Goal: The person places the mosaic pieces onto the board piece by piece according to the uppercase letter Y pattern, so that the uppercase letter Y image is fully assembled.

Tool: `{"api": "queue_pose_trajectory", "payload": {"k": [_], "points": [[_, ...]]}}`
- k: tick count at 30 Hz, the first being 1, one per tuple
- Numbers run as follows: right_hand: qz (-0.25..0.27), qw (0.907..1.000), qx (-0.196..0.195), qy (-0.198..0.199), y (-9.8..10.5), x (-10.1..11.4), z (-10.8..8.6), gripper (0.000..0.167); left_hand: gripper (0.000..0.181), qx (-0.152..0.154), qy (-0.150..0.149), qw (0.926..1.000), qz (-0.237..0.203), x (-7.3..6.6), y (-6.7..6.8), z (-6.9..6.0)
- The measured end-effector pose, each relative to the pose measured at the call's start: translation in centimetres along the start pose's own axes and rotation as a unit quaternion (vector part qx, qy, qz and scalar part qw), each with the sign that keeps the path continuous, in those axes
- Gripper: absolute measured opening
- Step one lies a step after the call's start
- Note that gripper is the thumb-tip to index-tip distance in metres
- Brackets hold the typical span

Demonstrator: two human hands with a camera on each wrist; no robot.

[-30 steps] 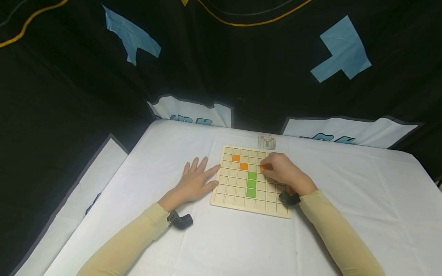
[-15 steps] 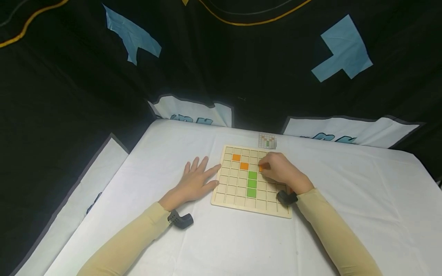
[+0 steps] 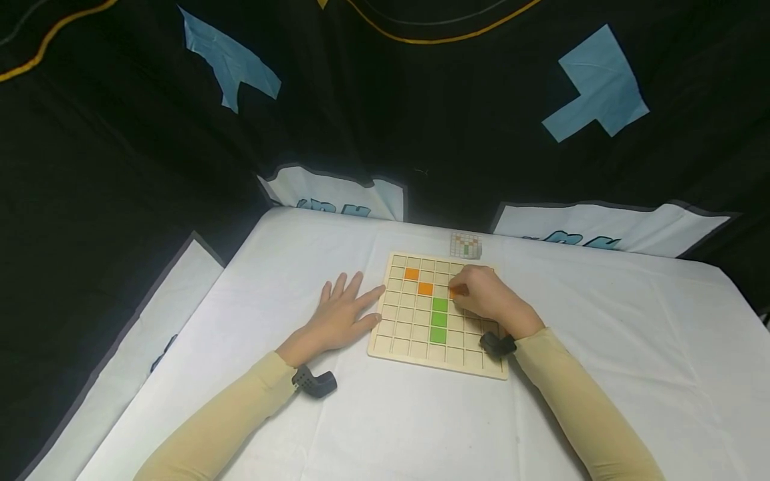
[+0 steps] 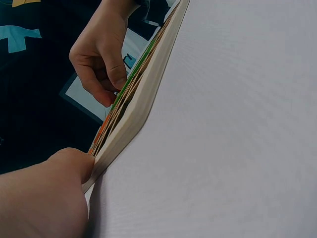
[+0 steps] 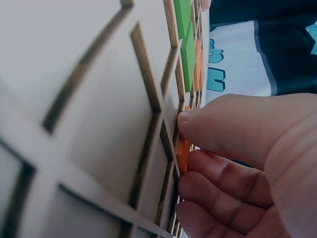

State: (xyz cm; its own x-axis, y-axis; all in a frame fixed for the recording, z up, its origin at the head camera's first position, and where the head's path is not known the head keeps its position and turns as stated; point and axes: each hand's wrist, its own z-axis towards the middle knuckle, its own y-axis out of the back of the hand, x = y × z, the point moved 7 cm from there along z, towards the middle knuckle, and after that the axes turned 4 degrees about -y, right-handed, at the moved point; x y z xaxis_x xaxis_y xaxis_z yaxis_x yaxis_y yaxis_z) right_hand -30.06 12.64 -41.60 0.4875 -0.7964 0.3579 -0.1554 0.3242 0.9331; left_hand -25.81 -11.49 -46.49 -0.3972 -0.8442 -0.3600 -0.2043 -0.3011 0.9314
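A square wooden grid board point(image 3: 403, 316) lies on the white-covered table. Three green tiles point(image 3: 438, 319) form a column in it, and two orange tiles point(image 3: 412, 274) sit diagonally up and left of that column. My right hand point(image 3: 494, 297) is over the board's right side, pinching another orange tile point(image 5: 183, 153) between thumb and fingers at a cell. Fingers hide much of this tile in the head view. My left hand point(image 3: 341, 317) lies flat with fingers spread, thumb and index finger touching the board's left edge.
Just beyond the board's far edge lies a small card point(image 3: 466, 246) with a printed grid of orange and green squares. Black curtain point(image 3: 385, 133) with blue shapes hangs behind the table point(image 3: 421, 427). Each wrist carries a dark camera point(image 3: 315, 384).
My right hand has shifted slightly left with the orange tile. The left hand and the board stay where they were.
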Motion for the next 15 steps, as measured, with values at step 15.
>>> {"api": "queue_pose_trajectory", "payload": {"k": [15], "points": [[0.003, 1.0, 0.0, -0.008, 0.03, -0.12, -0.08, 0.021, 0.061, -0.005, -0.002, 1.0, -0.001, -0.13, 0.18, -0.05]]}}
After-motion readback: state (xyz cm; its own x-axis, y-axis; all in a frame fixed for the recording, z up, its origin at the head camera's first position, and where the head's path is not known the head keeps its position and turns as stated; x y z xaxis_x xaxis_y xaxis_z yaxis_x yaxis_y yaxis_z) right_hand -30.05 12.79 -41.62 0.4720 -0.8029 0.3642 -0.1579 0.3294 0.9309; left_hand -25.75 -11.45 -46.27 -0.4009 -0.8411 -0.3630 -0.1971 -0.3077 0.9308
